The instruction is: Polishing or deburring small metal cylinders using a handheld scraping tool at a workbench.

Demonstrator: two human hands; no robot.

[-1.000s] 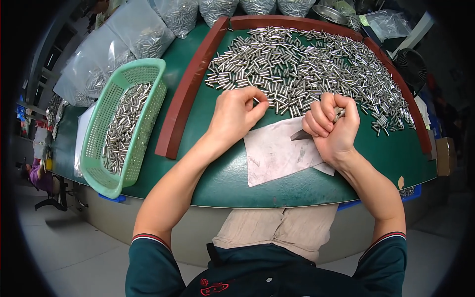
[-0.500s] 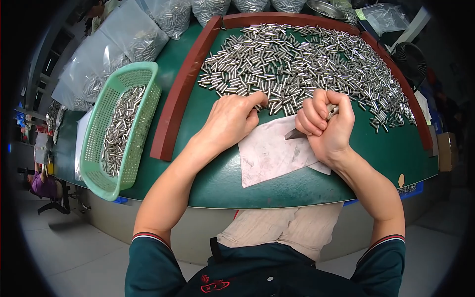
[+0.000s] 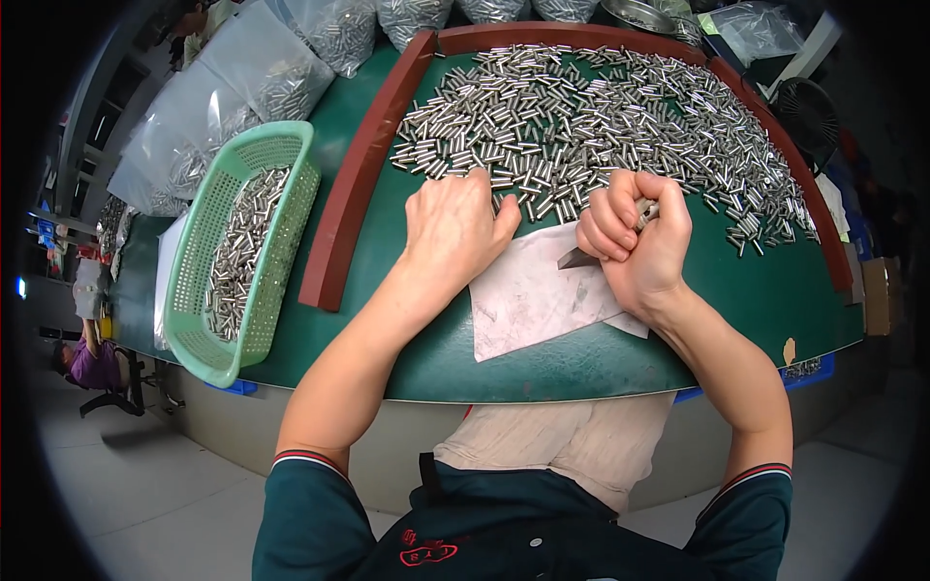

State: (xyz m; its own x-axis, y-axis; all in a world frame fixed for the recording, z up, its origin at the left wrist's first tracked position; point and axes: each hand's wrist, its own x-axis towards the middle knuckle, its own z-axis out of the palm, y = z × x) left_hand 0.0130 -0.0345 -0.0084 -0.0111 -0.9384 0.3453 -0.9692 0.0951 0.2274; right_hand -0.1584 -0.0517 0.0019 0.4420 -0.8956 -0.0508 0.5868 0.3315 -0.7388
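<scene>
Bending at the near-left edge of metal pins (image 3: 562,126) on the bench (image 3: 746,300), the left hand (image 3: 450,228) hides its grip (opening and hold cannot be told); the right hand (image 3: 636,242) has fingers (image 3: 605,227) clenched around a blade-like piece (image 3: 575,259).

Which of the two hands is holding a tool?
The right hand: a grey tool sticks out of its fist, over the pale sheet. No tool shows in the left hand.

A dim workshop with a pale grey floor (image 3: 126,494) marked by faint seams, a green-topped worktable (image 3: 760,300), a black office chair (image 3: 116,399) at far left (a person (image 3: 95,369) occupies it), and a small bright light (image 3: 21,288).
</scene>
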